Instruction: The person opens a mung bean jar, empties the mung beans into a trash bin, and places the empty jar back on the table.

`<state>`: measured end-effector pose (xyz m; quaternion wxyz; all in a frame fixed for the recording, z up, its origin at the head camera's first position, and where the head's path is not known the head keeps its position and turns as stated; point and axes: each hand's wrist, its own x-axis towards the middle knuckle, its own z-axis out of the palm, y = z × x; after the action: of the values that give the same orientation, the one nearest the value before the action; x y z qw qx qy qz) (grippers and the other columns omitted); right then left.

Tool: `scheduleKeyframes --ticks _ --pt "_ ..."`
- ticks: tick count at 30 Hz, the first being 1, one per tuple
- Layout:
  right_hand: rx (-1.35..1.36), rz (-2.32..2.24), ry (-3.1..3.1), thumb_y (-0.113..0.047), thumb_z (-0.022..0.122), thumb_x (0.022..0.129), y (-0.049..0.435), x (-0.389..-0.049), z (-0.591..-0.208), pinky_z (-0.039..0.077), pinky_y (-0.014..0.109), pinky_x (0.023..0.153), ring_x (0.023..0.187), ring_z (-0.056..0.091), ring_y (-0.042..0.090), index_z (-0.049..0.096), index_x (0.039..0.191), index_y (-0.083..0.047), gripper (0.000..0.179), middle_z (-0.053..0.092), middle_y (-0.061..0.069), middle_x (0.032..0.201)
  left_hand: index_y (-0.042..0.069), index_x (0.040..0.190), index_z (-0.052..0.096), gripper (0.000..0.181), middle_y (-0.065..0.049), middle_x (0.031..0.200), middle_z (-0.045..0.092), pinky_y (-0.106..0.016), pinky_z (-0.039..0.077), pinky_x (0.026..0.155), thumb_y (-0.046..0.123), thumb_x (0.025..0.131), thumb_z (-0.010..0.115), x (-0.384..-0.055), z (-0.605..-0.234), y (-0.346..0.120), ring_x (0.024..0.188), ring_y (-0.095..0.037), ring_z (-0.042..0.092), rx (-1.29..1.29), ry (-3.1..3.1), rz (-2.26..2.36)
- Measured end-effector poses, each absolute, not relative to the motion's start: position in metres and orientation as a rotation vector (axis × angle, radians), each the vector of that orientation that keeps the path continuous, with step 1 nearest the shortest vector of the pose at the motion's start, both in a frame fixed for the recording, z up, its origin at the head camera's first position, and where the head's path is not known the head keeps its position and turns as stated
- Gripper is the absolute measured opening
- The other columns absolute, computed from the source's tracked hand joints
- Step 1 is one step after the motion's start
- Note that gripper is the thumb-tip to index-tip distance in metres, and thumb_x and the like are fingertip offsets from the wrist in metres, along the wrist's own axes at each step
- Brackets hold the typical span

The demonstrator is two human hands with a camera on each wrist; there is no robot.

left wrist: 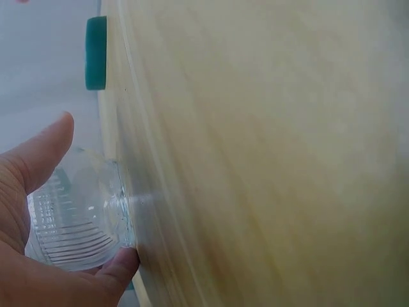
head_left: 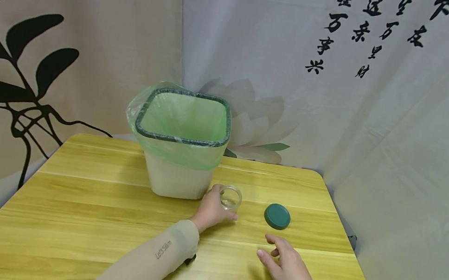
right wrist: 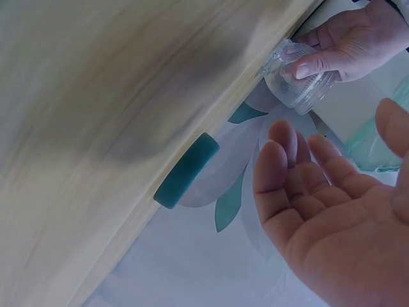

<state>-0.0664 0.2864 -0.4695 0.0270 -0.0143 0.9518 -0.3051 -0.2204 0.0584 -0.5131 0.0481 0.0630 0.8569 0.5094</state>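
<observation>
On the wooden table stands a clear glass jar [head_left: 231, 198] with ribbed sides. My left hand [head_left: 214, 209] holds it, the thumb on the near side and the fingers round the far side. In the left wrist view the ribbed jar [left wrist: 80, 217] lies between thumb and fingers, close against the tabletop. A dark green round lid [head_left: 277, 216] lies flat on the table, to the right of the jar. Nearest to that lid is my right hand [head_left: 286, 269], held above the table with loosely bent fingers and nothing in them.
A pale waste bin [head_left: 177, 178] lined with a thin green bag stands just behind and left of the jar. Its dark rim [head_left: 182, 140] rises well above the hands. White printed cloth [head_left: 378, 121] hangs behind the table [head_left: 84, 216].
</observation>
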Motion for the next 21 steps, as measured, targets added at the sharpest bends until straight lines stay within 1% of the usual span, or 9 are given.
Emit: scheduleKeyframes --ticks 5,14,21 --pt "-0.048 -0.945 2.939 -0.050 0.069 0.103 0.2869 -0.0668 -0.4699 0.057 0.031 0.086 0.108 0.065 0.010 0.063 0.147 -0.014 0.058 0.067 0.004 0.144 -0.002 0.152 0.042 0.106 -0.026 0.146 0.060 -0.054 0.050 0.115 0.023 0.069 0.103 -0.2183 -0.5123 0.0583 0.135 -0.040 0.059 0.215 2.607 1.563" --pt "-0.061 -0.944 2.944 -0.050 0.068 0.103 0.2878 -0.0670 -0.4697 0.058 0.032 0.086 0.110 0.067 0.013 0.062 0.147 -0.012 0.059 0.067 0.003 0.145 -0.001 0.160 0.034 0.118 -0.027 0.155 0.051 -0.055 0.047 0.119 0.040 0.071 0.101 -0.2134 -0.5111 0.0607 0.143 -0.042 0.054 0.212 2.622 1.548" --pt "-0.067 -0.933 2.955 -0.047 0.069 0.103 0.2870 -0.0671 -0.4695 0.058 0.033 0.086 0.110 0.067 0.012 0.062 0.147 -0.012 0.056 0.067 0.002 0.144 -0.001 0.163 0.030 0.123 -0.027 0.157 0.050 -0.056 0.046 0.120 0.041 0.072 0.101 -0.2136 -0.5097 0.0611 0.144 -0.044 0.052 0.226 2.649 1.535"
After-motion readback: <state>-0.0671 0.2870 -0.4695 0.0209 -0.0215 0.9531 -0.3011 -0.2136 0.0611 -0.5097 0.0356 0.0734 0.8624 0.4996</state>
